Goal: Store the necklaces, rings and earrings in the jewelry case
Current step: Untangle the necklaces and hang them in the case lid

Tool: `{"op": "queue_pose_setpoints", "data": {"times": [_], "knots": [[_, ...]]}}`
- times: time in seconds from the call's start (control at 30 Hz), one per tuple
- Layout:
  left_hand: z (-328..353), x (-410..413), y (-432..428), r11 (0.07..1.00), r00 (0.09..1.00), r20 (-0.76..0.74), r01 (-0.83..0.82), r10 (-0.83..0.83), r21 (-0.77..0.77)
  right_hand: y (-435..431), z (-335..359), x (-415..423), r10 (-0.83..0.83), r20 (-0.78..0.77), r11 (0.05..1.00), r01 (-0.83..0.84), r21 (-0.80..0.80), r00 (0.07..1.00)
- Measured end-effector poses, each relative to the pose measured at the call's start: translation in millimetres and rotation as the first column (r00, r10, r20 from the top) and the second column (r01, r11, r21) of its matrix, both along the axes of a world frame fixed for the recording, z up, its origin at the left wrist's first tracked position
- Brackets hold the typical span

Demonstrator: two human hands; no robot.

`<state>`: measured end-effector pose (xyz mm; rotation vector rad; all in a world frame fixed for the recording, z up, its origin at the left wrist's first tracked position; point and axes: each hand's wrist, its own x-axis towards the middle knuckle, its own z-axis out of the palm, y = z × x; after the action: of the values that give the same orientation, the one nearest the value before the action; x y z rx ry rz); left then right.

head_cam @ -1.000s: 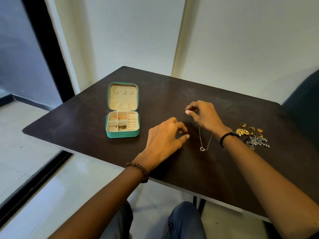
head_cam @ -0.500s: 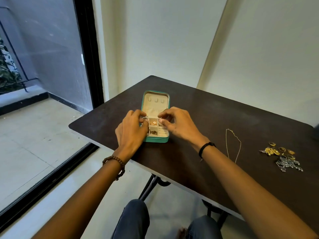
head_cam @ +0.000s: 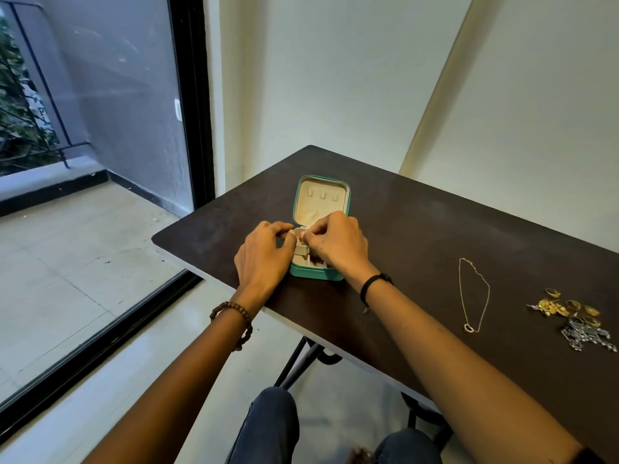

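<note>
The teal jewelry case [head_cam: 316, 274] lies open near the table's left end, its beige lid [head_cam: 321, 202] flat behind the tray. My left hand [head_cam: 264, 256] and my right hand [head_cam: 338, 244] hover over the tray, fingers curled. Their fingertips meet and pinch a small piece of jewelry too tiny to identify. The hands hide most of the tray; a dark piece [head_cam: 316, 261] shows in a front compartment. A thin necklace with a pendant [head_cam: 474, 296] lies on the table to the right. Further right lie gold rings and earrings [head_cam: 569, 306] and silver pieces [head_cam: 586, 336].
The dark table [head_cam: 418, 229] stands against a white wall, its near edge running diagonally above my knees [head_cam: 271, 426]. A glass door with a black frame [head_cam: 191, 128] is to the left, above the pale floor.
Both hands moved left from the necklace area to the open case. They have since closed in over its tray, fingertips now touching. The view has turned left with them.
</note>
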<state>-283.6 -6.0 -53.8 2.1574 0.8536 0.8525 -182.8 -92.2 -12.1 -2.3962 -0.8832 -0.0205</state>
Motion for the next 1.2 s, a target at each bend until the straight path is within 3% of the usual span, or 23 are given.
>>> {"op": "queue_pose_setpoints", "data": {"times": [0.2, 0.33, 0.47, 0.53, 0.67, 0.9, 1.2], "knots": [[3, -1, -1, 0.999, 1.0, -0.008, -0.023, 0.023, 0.024, 3, 3, -1, 0.013, -0.033, 1.0, -0.013, -0.005, 0.999], [8, -3, -2, 0.999, 1.0, 0.002, -0.029, 0.029, -0.019, -14, 20, 4, 0.148, -0.2, 0.979, -0.115, 0.166, 0.969], [21, -6, -8, 0.995, 0.982, 0.185, 0.064, -0.048, -0.081, -37, 41, 10, 0.28, -0.412, 0.925, -0.128, 0.359, 0.867], [35, -5, -17, 0.946, 0.942, 0.284, 0.246, -0.182, -0.211, -51, 54, 9, 0.338, -0.464, 0.905, -0.147, 0.399, 0.819], [59, 3, -39, 0.774, 0.857, 0.334, 0.503, -0.391, -0.384, -74, 74, 1, 0.377, -0.497, 0.892, -0.162, 0.422, 0.782], [68, 1, -57, 0.661, 0.817, 0.396, 0.574, -0.42, -0.483, -113, 78, 3, 0.344, -0.544, 0.891, -0.083, 0.446, 0.765], [87, 11, -66, 0.763, 0.82, 0.297, 0.567, -0.489, -0.311, -157, 72, 6, 0.396, -0.669, 0.876, -0.039, 0.481, 0.63]]}}
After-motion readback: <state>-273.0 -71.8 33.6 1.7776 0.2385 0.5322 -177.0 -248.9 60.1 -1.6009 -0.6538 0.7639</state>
